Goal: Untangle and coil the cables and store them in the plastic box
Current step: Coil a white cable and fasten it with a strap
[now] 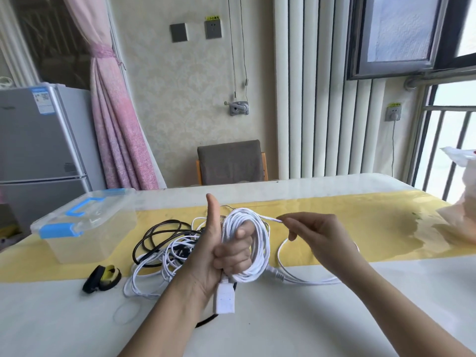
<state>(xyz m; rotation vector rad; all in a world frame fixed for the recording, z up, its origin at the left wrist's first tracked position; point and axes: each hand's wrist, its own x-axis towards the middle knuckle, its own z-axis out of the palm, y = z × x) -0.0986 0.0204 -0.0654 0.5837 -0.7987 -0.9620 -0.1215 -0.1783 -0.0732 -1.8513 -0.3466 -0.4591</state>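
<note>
My left hand (219,256) is raised over the table with the thumb up, and a white cable coil (260,243) is wound round its curled fingers. The coil's white plug (224,297) hangs below that palm. My right hand (314,235) pinches the free strand of the same cable just right of the coil. Behind my left hand lies a tangle of white and black cables (164,251). The clear plastic box (85,228) with blue latches stands at the left with its lid on.
A black and yellow strap roll (103,278) lies in front of the box. A clear rubber band (127,311) lies on the white table (309,318). A plastic bag (461,202) sits at the right edge. A chair (230,162) stands behind the table.
</note>
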